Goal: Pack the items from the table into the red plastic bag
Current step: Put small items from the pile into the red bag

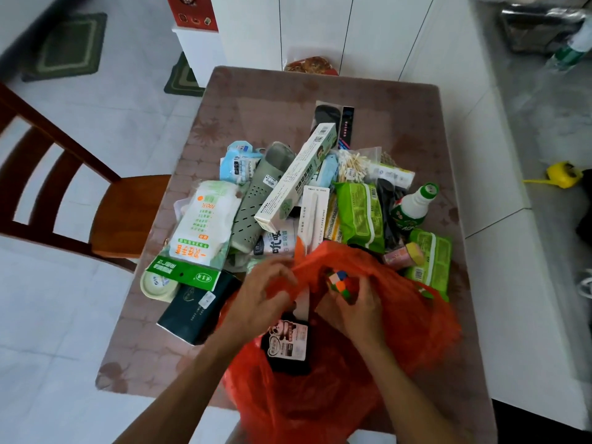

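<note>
Both bare forearms rise from the bottom edge of the frame and converge toward the lower centre. The left hand (256, 299) has its fingers curled, pinching thin red film. The right hand (355, 310), just beside it (knuckles toward the camera), curls round a small multicoloured cube.

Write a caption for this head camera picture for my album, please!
Right hand lowers a multicoloured puzzle cube into the red plastic bag held open by the left hand.
</note>
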Available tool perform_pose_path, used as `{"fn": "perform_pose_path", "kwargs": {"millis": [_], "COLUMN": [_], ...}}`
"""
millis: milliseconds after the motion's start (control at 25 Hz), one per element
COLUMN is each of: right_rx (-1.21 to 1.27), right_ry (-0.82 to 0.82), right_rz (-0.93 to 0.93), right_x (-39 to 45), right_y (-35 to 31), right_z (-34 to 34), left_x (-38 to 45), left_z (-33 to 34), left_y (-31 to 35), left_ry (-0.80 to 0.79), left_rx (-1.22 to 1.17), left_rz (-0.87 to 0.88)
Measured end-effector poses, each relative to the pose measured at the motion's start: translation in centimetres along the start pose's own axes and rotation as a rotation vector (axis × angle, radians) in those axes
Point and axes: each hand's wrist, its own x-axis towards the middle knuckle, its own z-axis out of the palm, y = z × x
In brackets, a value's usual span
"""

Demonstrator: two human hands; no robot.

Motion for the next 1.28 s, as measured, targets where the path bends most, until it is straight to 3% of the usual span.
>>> {"fn": "perform_pose_path", "kwargs": {"millis": [40, 120, 160, 280, 440, 520, 640, 800, 880, 1040, 1160, 1280], "right_rx": [0.0, -0.073, -0.116, -0.164, -0.229, -0.268, -0.229, -0.141, -0.104, -0.239, -0.272, -0.08], "right_ry": [-0.033, -0.137, -0.152, -0.085, -0.101, -0.135, -0.144, -0.236, -0.211, -0.136, -0.041, 0.181], "right_rz": [-0.046, -0.18, -0.226, -0.203, -0.069, -0.046, -0.027, 0.007, 0.102, 0.255, 0.089, -0.064], "right_x": [0.3, 0.3, 0.2, -1.0, -3.4, -4.2, -4.1, -3.9, -3.7, -3.4, -3.6, -1.4], "right_y": [0.0, 0.5, 1.0, 2.4, 5.3, 6.7, 7.6, 6.6, 6.2, 6.4, 5.1, 2.0], "right_z": [0.0, -0.2, -0.3, -1.9, -4.3, -5.1, -6.0, -6.2, -6.2, -7.7, -10.8, -13.8], "left_x": [0.6, 2.2, 3.0, 4.6, 5.6, 5.3, 4.1, -0.1, -2.8, -4.4, -3.0, -3.0], "left_z": [-0.3, -0.5, -0.6, -0.3, -0.2, -0.4, -3.9, -8.8, -5.5, 5.8, 9.6, 10.2], "left_y": [-0.3, -2.5, -4.1, -8.3, -10.3, -10.3, -7.6, 0.6, 3.2, 0.0, -2.2, -2.4], "left_ry": [0.086, 0.201, 0.141, -0.275, -0.236, -0.222, -0.255, -0.058, -0.21, -0.453, -0.471, -0.431], "left_rx": [-0.111, 0.062, 0.264, 0.707, 0.781, 0.733, 0.404, 0.11, 0.019, 0.285, 0.62, 0.857], "left_rz": [-0.089, -0.192, -0.21, -0.276, -0.273, -0.247, -0.216, -0.153, -0.129, -0.087, 0.023, 0.123]}}
